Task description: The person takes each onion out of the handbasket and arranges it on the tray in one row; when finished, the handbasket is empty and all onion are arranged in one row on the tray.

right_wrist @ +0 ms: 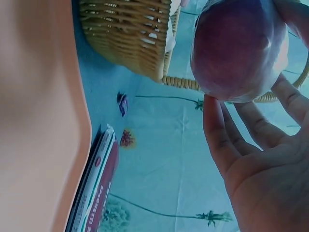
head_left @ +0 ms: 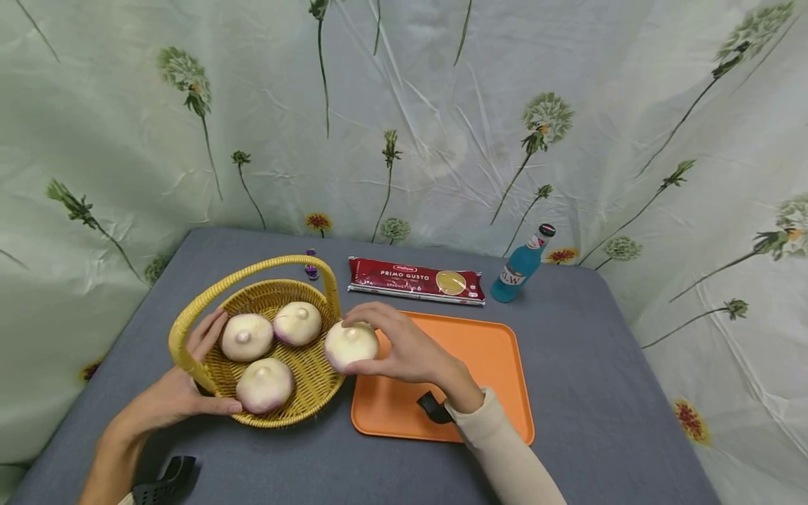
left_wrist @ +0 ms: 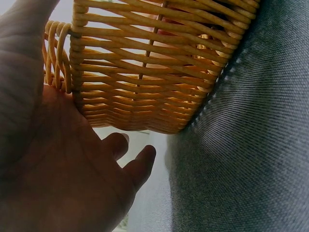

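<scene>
A yellow wicker basket (head_left: 315, 372) with a hoop handle stands on the grey table. Three pale round bulbs lie in it: one at the left (head_left: 246, 337), one at the back (head_left: 297, 322), one at the front (head_left: 265, 384). My right hand (head_left: 410, 351) grips a fourth bulb (head_left: 351, 345) just above the basket's right rim. From the right wrist view that bulb (right_wrist: 239, 48) sits on the fingertips (right_wrist: 217, 125). My left hand (head_left: 177, 393) rests against the basket's left side, fingers by the handle, thumb along the front wall. In the left wrist view the palm (left_wrist: 63, 169) lies against the weave (left_wrist: 154, 72), fingers loose.
An orange tray (head_left: 480, 365) lies right of the basket, under my right forearm. Behind it are a red spaghetti packet (head_left: 416, 280), a blue bottle (head_left: 522, 265) and a small purple object (head_left: 311, 270). A flowered curtain hangs behind the table.
</scene>
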Motion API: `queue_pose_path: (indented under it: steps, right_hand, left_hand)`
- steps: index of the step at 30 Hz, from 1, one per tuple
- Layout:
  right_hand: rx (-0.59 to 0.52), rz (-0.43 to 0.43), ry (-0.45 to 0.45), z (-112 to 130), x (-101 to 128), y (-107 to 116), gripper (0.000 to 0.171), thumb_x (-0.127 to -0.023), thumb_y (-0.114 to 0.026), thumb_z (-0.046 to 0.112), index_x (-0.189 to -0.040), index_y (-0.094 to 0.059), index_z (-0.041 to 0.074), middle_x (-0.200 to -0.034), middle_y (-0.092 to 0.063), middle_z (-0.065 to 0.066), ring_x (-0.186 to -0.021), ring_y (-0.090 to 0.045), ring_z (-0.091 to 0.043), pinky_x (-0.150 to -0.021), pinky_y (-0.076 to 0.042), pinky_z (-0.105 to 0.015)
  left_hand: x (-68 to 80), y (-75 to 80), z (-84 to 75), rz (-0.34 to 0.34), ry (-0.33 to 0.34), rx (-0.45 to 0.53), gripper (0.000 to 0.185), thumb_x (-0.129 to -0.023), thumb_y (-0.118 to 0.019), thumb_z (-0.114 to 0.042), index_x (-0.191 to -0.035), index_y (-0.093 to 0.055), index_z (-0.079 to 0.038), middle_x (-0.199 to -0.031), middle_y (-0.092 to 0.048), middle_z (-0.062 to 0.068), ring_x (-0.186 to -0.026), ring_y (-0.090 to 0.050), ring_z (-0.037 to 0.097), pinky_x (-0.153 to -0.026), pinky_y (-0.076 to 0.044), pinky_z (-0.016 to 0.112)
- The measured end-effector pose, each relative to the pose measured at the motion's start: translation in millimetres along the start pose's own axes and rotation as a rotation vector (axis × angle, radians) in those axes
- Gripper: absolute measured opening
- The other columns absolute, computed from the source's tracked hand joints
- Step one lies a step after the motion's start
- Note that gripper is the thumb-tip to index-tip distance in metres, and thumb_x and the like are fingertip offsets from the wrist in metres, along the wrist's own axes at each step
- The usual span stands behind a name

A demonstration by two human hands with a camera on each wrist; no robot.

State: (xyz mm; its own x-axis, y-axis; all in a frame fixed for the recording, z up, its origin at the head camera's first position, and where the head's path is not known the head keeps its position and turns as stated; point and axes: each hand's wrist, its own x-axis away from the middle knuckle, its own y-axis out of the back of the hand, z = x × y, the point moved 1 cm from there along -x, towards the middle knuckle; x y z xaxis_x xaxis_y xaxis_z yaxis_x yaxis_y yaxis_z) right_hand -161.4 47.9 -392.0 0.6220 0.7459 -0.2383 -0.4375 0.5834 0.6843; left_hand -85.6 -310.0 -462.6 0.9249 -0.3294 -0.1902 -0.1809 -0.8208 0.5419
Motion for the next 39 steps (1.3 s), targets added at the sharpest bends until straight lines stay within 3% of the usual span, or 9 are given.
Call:
queue_pose_path:
  steps: [7, 14, 21, 32, 39]
  right_hand:
    - [-0.003, -0.011, -0.061, -8, 9, 8, 0.052, -0.084, -0.082, 0.034, -0.129, -0.059, 0.022, -0.137, -0.053, 0.005, -0.129, -0.047, -0.013, -0.104, -0.045, -0.044]
    - [0.039, -0.042, -0.095, -18, 10, 13, 0.052, -0.083, -0.083, 0.033, -0.127, -0.057, 0.021, -0.132, -0.055, 0.006, -0.123, -0.049, -0.012, -0.102, -0.047, -0.040]
    - [0.050, -0.048, -0.125, -30, 12, 16, 0.051, -0.083, -0.083, 0.032, -0.124, -0.057, 0.019, -0.130, -0.056, 0.003, -0.116, -0.052, -0.014, -0.098, -0.049, -0.047]
    - [0.189, -0.026, -0.205, -47, 11, 17, 0.058, -0.083, -0.083, 0.034, -0.131, -0.057, 0.013, -0.131, -0.057, -0.004, -0.119, -0.053, -0.021, -0.098, -0.047, -0.044]
    - [0.231, -0.028, -0.228, -51, 11, 16, 0.054, -0.082, -0.084, 0.036, -0.128, -0.062, 0.017, -0.122, -0.056, -0.004, -0.108, -0.053, -0.019, -0.089, -0.048, -0.039]
  left_hand:
    - [-0.8, -0.2, -2.1, -0.005, -0.010, 0.010, 0.139, -0.059, -0.093, -0.005, -0.163, 0.000, -0.012, -0.166, 0.009, 0.016, -0.148, 0.011, 0.003, -0.101, -0.002, 0.003]
    - [0.1, 1.7, -2.9, -0.007, 0.004, 0.001, 0.139, -0.060, -0.093, -0.005, -0.163, 0.001, -0.014, -0.166, 0.011, 0.013, -0.148, 0.012, 0.002, -0.100, -0.003, 0.002]
    - [-0.5, 0.3, -2.1, -0.005, 0.002, -0.001, 0.140, -0.060, -0.094, -0.006, -0.163, 0.000, -0.014, -0.166, 0.009, 0.014, -0.147, 0.011, 0.000, -0.100, -0.003, 0.002]
    - [0.7, -0.1, -1.1, -0.008, 0.003, 0.005, 0.139, -0.060, -0.093, -0.006, -0.163, 0.000, -0.014, -0.167, 0.009, 0.013, -0.148, 0.011, 0.002, -0.103, 0.000, 0.005]
    - [0.0, -0.5, -1.6, -0.005, 0.013, 0.015, 0.139, -0.061, -0.093, -0.006, -0.163, 0.001, -0.015, -0.167, 0.011, 0.012, -0.148, 0.012, 0.001, -0.105, 0.003, 0.007]
